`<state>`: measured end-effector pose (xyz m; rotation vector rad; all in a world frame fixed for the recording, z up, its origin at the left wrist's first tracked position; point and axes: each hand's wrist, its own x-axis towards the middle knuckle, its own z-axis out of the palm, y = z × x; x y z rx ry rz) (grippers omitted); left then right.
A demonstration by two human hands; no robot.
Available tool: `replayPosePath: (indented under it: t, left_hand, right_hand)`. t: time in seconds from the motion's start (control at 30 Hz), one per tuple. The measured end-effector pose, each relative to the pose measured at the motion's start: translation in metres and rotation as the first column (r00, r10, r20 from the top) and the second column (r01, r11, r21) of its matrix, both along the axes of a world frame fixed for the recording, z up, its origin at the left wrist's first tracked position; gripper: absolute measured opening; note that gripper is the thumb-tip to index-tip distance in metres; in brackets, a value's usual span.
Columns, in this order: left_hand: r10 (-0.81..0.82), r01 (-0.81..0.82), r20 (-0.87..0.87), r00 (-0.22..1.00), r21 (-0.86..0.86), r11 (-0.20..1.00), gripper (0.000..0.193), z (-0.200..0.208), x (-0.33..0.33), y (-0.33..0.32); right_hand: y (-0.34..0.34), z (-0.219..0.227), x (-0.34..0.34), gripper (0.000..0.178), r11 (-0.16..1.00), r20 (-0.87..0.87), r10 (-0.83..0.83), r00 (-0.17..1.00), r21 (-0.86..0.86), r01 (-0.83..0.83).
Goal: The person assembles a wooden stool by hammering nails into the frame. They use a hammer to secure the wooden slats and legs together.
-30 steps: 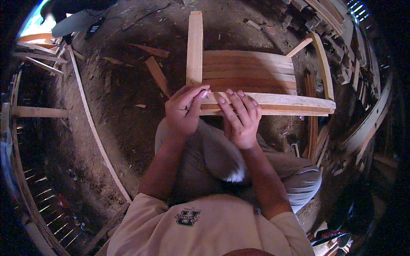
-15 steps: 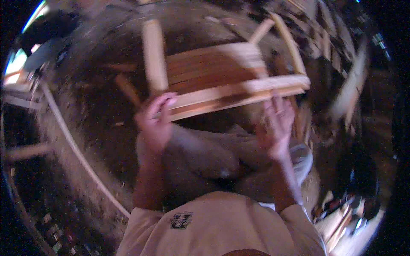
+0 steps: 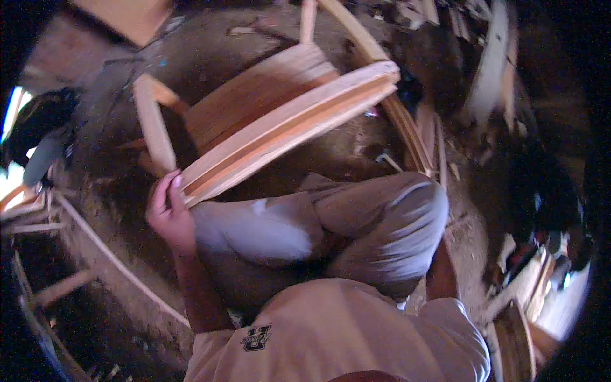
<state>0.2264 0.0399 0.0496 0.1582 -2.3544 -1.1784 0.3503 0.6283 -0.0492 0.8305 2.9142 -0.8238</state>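
A pale wooden chair point(image 3: 254, 143), tilted on its side, lies across the ground in front of my crossed legs. Its grooved rail slants up from near left to far right, and a slatted panel point(image 3: 261, 95) shows behind it. My left hand point(image 3: 170, 213) grips the near-left corner, fingers curled over the rail's end beside a leg point(image 3: 154, 124). On the right only my forearm point(image 3: 442, 270) shows, passing down behind my right knee; that hand is hidden.
A small tool with a pale handle point(image 3: 389, 160) lies on the ground beyond my right knee. A long thin strip point(image 3: 121, 235) runs along the left. Wooden pieces point(image 3: 515, 337) lie at lower right, and planks point(image 3: 490, 70) at far right.
The chair has swung, its right end up and away, its left end nearer and further left. My left hand moved left with it. My right hand left the rail and dropped behind my knee.
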Motion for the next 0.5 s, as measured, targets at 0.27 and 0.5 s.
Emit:
replayPosePath:
  t: [0.27,0.5]
  left_hand:
    - [-0.009,0.002,-0.107,0.994,-0.070,0.998,0.010,-0.005,-0.005,0.011]
    - [-0.006,0.010,-0.122,0.992,0.028,1.000,0.010,-0.007,0.004,-0.007]
  right_hand:
    - [0.024,-0.020,-0.016,0.040,0.999,-0.013,0.049,0.999,0.010,-0.049]
    - [0.034,-0.013,-0.037,0.042,0.995,-0.045,0.094,0.994,0.013,-0.094]
